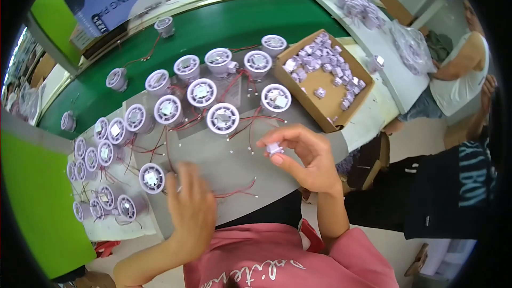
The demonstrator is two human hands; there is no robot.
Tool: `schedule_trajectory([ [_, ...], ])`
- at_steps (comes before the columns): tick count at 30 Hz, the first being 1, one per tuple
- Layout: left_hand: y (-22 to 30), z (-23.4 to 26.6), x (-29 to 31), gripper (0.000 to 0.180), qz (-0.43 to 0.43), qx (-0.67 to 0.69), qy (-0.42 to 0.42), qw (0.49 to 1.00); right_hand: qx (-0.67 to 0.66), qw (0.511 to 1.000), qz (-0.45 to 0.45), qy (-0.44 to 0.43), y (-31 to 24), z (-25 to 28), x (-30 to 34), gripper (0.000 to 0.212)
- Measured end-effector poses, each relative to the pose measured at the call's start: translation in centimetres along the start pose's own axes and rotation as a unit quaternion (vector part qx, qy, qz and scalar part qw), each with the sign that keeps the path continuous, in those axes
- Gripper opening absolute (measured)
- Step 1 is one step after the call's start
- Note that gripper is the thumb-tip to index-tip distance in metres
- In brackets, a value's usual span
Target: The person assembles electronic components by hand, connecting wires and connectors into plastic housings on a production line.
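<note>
My right hand (312,162) pinches a small lilac plastic piece (274,149) between thumb and fingers, above the grey work surface. My left hand (191,202), smeared by motion, is beside a round lilac housing (152,178) with a pale square piece at its centre; its fingers are too blurred to show a grip. From that housing's side, red and dark wires (234,194) run out past my left hand. Several similar housings with trailing wires stand in rows beyond and to the left, one of them (223,118) just ahead of my hands.
An open cardboard box (344,121) of small lilac pieces stands at the right. Behind the grey surface runs a green belt (224,25) with a few housings. Another table (392,77) holds a heap of parts and a plastic bag (410,48). Two people are at the right.
</note>
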State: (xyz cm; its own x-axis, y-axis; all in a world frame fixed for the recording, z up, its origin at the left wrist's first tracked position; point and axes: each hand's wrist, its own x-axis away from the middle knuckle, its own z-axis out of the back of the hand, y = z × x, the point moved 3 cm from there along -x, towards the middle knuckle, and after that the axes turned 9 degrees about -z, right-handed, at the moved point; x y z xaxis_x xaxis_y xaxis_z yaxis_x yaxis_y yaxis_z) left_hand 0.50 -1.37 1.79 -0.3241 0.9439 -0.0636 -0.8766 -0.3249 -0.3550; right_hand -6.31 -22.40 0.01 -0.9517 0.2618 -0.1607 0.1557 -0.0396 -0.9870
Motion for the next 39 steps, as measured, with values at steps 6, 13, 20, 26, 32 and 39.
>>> schedule_trajectory([
  [6,-0.1,-2.0,-0.8,0.012,-0.055,0.366,-0.020,0.929,-0.172,0.984,-0.021,-0.033,1.2,-0.7,0.9,0.027],
  [13,-1.9,-1.2,-1.8,0.021,0.018,0.623,0.099,0.776,-0.347,0.930,-0.103,-0.056,3.0,-2.3,-0.4,0.034],
  [20,-3.5,-2.4,-1.1,0.018,0.138,0.759,0.064,0.633,-0.346,0.930,-0.103,-0.074,4.1,-3.4,-0.8,0.039],
  [26,-3.8,-2.8,-0.1,0.013,0.214,0.807,0.105,0.540,-0.291,0.948,-0.121,-0.045,3.6,-4.6,-0.9,0.040],
  [32,-3.9,-3.1,-0.3,0.011,0.175,0.833,0.117,0.512,-0.256,0.962,-0.072,-0.067,3.3,-4.9,-1.2,0.041],
  [39,-3.7,-2.8,0.0,0.015,0.165,0.844,0.109,0.498,-0.190,0.979,-0.020,-0.076,2.7,-5.4,-1.0,0.036],
])
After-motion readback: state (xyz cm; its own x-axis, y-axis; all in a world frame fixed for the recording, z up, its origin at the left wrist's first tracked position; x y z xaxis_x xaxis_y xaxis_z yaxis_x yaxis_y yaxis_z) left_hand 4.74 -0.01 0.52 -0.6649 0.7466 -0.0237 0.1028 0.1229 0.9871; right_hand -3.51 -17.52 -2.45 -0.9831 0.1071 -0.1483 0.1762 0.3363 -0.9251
